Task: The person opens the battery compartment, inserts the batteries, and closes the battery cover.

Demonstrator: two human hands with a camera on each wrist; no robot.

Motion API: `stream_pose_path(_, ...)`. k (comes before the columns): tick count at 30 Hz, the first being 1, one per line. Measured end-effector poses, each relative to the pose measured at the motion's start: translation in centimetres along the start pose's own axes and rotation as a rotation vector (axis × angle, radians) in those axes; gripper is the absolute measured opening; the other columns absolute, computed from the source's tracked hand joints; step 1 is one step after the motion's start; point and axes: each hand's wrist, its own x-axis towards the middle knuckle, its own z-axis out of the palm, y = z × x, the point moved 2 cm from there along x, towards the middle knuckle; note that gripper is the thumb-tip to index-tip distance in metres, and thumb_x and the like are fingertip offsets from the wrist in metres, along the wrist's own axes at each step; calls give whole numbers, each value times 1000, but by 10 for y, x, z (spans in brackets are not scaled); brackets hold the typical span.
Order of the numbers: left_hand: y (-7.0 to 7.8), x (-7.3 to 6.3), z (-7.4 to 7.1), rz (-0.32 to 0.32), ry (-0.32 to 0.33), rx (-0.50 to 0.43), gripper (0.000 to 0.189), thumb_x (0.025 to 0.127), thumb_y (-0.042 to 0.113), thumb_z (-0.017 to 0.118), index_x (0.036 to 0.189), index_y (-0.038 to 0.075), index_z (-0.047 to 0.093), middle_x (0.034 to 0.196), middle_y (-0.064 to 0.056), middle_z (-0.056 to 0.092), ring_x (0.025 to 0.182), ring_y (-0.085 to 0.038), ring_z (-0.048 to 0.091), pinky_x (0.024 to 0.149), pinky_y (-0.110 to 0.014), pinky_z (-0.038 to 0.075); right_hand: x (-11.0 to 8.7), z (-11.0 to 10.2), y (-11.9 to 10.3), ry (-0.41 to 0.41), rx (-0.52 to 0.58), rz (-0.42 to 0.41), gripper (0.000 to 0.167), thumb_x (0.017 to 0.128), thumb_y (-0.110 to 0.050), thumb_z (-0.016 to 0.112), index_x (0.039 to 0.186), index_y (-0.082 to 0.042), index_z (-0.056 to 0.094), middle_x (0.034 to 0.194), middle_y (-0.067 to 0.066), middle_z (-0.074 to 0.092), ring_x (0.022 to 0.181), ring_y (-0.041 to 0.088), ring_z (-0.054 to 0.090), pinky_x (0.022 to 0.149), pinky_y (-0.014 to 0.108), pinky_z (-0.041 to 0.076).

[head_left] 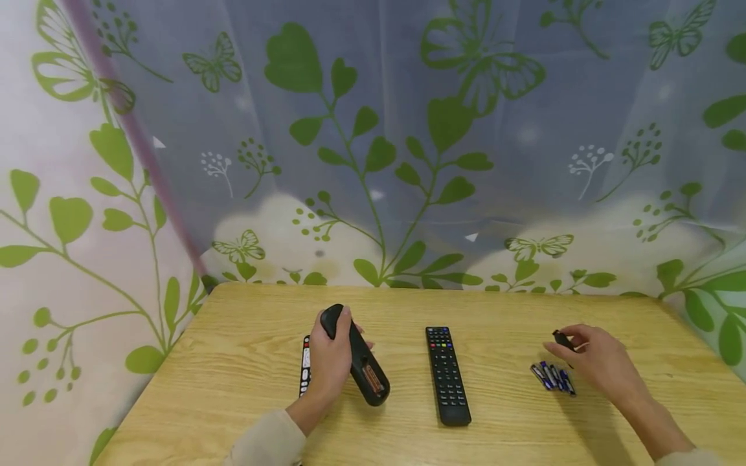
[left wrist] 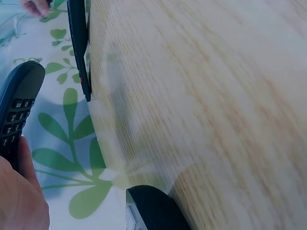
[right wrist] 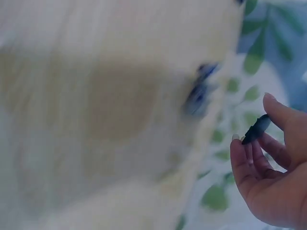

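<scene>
My left hand (head_left: 329, 360) grips a black remote control (head_left: 360, 355), its back turned up and the battery compartment (head_left: 373, 379) uncovered. Copper-coloured batteries show inside that compartment. In the left wrist view the buttons of this remote control (left wrist: 18, 108) are visible above the fingers. Between thumb and fingertips, my right hand (head_left: 609, 364) pinches a small black battery cover (head_left: 563, 340), raised over the table's right side. The right wrist view shows the cover (right wrist: 257, 129) edge-on. Just below that hand, several blue-and-silver batteries (head_left: 546, 375) lie side by side on the table.
A second black remote control (head_left: 447, 378) lies buttons-up on the wooden table (head_left: 501, 336), between the hands. Another remote, with light buttons (head_left: 305, 370), is partly hidden behind my left hand. A leaf-patterned curtain (head_left: 361, 194) hangs along the table's back edge.
</scene>
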Motion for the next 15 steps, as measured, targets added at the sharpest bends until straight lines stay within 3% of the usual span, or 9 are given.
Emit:
stream_pose_path(6, -1, -1, 0, -9, 0, 8, 37, 102, 34, 46, 115, 0, 46, 95, -27, 56, 68, -40, 66, 62, -39, 59, -1, -3, 46, -62, -45, 96, 79, 92, -54, 55, 118, 21, 49, 94, 28, 61, 84, 40, 59, 65, 47, 50)
stream_pose_path(15, -3, -1, 0, -6, -1, 7, 35, 102, 34, 46, 112, 0, 47, 89, -19, 58, 67, -42, 65, 61, -40, 59, -2, -1, 68, -41, -119, 63, 70, 91, -48, 61, 110, 20, 55, 90, 27, 62, 84, 43, 60, 66, 50, 50)
